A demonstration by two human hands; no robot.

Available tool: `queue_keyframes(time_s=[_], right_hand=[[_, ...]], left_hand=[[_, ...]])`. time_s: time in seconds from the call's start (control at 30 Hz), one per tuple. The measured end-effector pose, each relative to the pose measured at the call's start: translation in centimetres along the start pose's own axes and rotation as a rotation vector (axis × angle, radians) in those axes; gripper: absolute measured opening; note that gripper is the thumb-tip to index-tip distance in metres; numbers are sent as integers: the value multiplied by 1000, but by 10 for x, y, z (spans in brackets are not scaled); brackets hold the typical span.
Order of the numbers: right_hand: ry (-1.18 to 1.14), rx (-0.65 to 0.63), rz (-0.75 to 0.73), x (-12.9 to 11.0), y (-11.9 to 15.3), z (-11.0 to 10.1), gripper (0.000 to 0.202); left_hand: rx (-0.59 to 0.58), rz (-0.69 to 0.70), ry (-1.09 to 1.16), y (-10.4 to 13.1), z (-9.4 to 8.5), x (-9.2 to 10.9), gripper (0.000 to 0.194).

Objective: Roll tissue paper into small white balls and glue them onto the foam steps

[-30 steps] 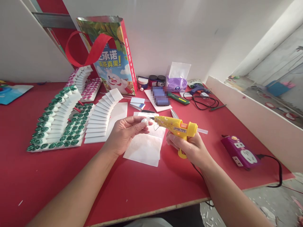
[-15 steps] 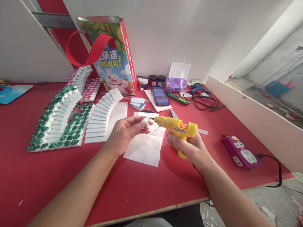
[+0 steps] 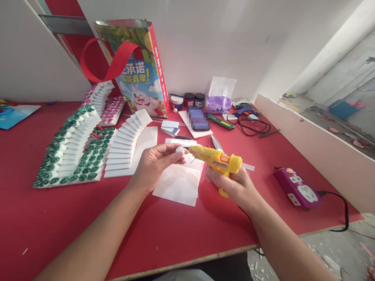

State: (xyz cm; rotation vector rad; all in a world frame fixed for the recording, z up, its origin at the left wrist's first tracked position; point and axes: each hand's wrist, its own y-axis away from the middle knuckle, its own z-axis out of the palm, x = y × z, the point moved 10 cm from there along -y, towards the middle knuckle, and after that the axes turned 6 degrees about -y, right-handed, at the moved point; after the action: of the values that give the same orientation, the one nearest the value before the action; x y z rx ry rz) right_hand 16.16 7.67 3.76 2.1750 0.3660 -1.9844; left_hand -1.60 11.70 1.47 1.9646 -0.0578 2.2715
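Observation:
Between the thumb and fingers of my left hand (image 3: 159,162) is a small white rolled piece (image 3: 179,150), its material too small to make out. My right hand (image 3: 234,185) is wrapped round the handle of a yellow hot glue gun (image 3: 213,157), whose orange light glows. The gun's metal nozzle points left and meets or nearly meets the white piece. A clear glue stick (image 3: 248,166) juts from the back of the gun. Below both hands lie thin white sheets (image 3: 177,185) on the red table (image 3: 164,238).
White overlapping strips (image 3: 124,146) fan out at left, beside a piece edged with green rosettes (image 3: 54,166). A printed bag (image 3: 140,74) stands behind. A phone (image 3: 198,119), a green cutter (image 3: 222,122) and a purple tissue pack (image 3: 218,103) lie farther back. Right is a purple power strip (image 3: 297,188).
The glue gun and my right hand have shifted slightly left and down. The white piece has turned a little in my left fingers.

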Motion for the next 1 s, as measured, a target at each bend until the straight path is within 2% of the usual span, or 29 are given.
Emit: queue_keyframes(time_s=[0.27,0.6,0.77,1.0], right_hand=[[28,15,-11,-3,0,-1,32],[49,42,-25,-4,0,-3,30],[40,37,-41,-6,0,-2,28],[67,19,-43,-7,1,0,29]], left_hand=[[5,-2,53,-2,-1,-2,28],[-43,-27,95,0,5,-4,22],[-49,-32,72,-1,4,-6,25],[-56,-36,90,-1,5,-7,21]])
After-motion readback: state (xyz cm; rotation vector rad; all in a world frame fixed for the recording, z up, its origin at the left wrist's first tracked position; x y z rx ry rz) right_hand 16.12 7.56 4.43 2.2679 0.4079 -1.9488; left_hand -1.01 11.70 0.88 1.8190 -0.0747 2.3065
